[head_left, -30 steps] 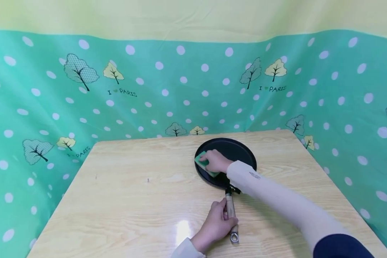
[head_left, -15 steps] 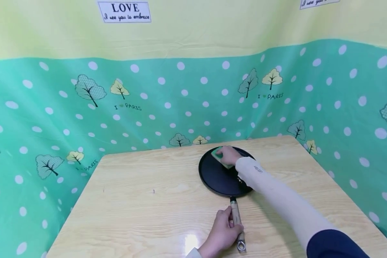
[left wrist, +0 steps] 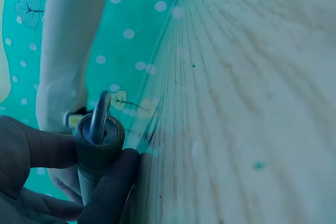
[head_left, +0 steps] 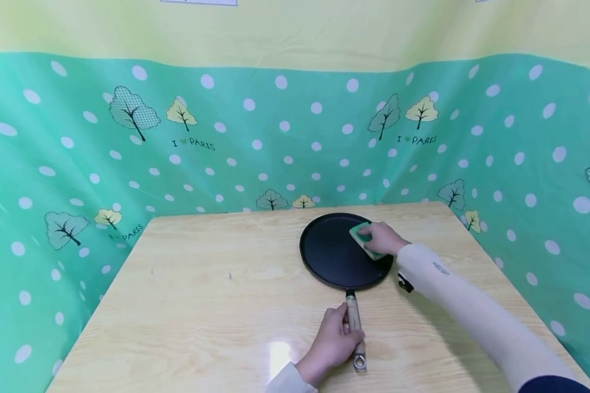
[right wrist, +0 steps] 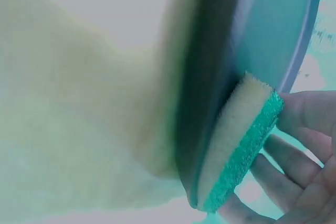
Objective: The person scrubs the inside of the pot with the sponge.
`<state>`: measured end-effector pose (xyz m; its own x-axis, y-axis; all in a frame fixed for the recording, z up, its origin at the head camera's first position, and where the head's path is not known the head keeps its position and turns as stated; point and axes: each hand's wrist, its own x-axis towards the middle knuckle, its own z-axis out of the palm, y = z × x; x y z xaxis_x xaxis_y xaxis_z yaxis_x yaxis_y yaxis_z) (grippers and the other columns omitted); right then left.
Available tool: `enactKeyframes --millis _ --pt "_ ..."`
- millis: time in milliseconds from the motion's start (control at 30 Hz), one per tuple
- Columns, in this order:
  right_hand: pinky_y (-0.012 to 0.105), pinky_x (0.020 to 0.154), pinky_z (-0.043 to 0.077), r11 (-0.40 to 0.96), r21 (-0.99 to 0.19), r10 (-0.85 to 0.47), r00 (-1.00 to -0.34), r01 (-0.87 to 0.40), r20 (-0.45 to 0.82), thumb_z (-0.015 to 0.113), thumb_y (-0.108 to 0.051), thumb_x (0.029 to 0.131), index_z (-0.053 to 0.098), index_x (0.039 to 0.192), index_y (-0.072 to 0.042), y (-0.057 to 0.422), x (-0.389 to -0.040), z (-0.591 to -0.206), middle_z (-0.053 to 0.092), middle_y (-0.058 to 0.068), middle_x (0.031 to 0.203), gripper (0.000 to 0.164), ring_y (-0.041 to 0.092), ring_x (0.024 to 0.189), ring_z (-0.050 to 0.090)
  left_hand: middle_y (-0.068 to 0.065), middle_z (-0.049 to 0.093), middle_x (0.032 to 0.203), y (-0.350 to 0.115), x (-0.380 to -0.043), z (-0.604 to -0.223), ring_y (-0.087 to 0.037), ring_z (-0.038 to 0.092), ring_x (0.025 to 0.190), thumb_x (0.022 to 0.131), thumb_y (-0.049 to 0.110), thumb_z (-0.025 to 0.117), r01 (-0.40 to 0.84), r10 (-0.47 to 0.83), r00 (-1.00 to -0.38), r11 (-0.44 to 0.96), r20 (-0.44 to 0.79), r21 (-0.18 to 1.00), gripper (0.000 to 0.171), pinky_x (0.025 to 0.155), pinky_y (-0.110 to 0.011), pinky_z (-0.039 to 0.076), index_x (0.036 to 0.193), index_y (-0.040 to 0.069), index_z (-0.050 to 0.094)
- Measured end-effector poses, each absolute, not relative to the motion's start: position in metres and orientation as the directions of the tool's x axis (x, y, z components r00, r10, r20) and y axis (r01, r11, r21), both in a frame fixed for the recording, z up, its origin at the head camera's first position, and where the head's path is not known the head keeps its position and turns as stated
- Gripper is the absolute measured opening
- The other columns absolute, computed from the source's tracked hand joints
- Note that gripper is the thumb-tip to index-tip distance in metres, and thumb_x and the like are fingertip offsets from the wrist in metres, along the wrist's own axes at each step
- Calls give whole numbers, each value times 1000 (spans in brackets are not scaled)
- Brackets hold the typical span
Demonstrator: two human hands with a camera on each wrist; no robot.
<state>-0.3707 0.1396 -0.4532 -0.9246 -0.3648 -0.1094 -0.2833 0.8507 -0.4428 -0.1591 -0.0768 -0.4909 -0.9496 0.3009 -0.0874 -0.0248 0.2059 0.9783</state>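
A round black frying pan (head_left: 329, 251) sits on the wooden table, its handle (head_left: 354, 316) pointing toward me. My left hand (head_left: 331, 338) grips that handle; in the left wrist view its thumb and fingers wrap the handle's end (left wrist: 100, 145), close beside the metal hanging ring. At the pan's right side, my right hand (head_left: 384, 238) holds a sponge (head_left: 369, 243) against the cooking surface. The right wrist view shows the sponge (right wrist: 241, 145) with its pale soft side on the pan and its green scouring side toward my fingers (right wrist: 286, 166).
The light wooden table (head_left: 192, 295) stretches out to the left of the pan. Behind it and along both sides hangs a green dotted curtain (head_left: 255, 125) with printed trees. A black wrist strap (head_left: 405, 283) shows below my right sleeve.
My right hand has slid the sponge across the pan, from its left side over the far part to the right side. The left hand keeps its grip on the handle. The head view tilts slightly.
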Motion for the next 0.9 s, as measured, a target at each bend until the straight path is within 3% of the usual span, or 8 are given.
enactKeyframes --millis 133,300,433,533,633,733,800,900 --pt "38 84 55 834 -432 -410 -909 -344 -67 69 -1 93 63 141 4 137 -349 -456 55 28 149 48 45 107 69 -9 46 103 -78 -162 -491 -15 48 83 86 -1 76 -31 303 -948 200 -92 979 77 63 -18 45 149 -23 37" --pt "38 75 55 806 -444 -455 -890 -392 -39 68 1 94 64 141 2 123 -318 -457 54 25 151 47 47 112 68 -9 45 105 -78 -164 -491 -15 48 84 87 0 75 -52 316 -942 206 -117 977 78 62 -18 46 151 -21 36" --pt "37 81 51 776 -451 -495 -869 -440 -4 67 3 93 67 139 0 107 -301 -456 56 24 150 46 50 130 57 -9 45 106 -78 -166 -490 -15 49 84 88 1 74 -58 328 -936 211 -127 976 78 62 -18 46 152 -20 34" --pt "32 68 51 746 -487 -513 -858 -455 16 67 4 93 68 137 0 96 -295 -455 55 24 150 45 44 103 70 -9 46 107 -78 -166 -488 -13 50 85 89 2 75 -47 340 -933 213 -119 976 78 63 -18 48 152 -20 35" --pt "27 62 48 713 -508 -546 -837 -483 30 68 3 93 69 136 -1 81 -296 -456 55 23 151 43 38 86 71 -8 46 107 -78 -166 -488 -11 51 84 88 2 76 -29 337 -935 226 -106 974 77 64 -18 49 150 -21 37" --pt "29 71 53 694 -517 -572 -820 -501 26 68 3 94 69 137 -2 62 -301 -457 54 22 153 43 40 107 71 -8 48 106 -78 -166 -488 -11 52 84 87 2 76 -17 328 -940 231 -94 973 76 65 -19 50 149 -21 39" --pt "33 84 54 694 -520 -576 -817 -499 14 67 3 95 68 138 -4 49 -309 -459 53 20 154 44 41 130 60 -8 48 107 -78 -167 -490 -12 52 85 86 2 76 -15 324 -942 220 -88 975 76 66 -19 50 148 -21 40" --pt "35 87 54 710 -526 -560 -829 -467 -19 66 4 95 67 140 -6 31 -324 -461 52 18 155 46 39 143 48 -8 48 108 -79 -168 -493 -13 52 86 85 2 77 -20 319 -944 209 -87 978 77 68 -19 51 148 -21 40"
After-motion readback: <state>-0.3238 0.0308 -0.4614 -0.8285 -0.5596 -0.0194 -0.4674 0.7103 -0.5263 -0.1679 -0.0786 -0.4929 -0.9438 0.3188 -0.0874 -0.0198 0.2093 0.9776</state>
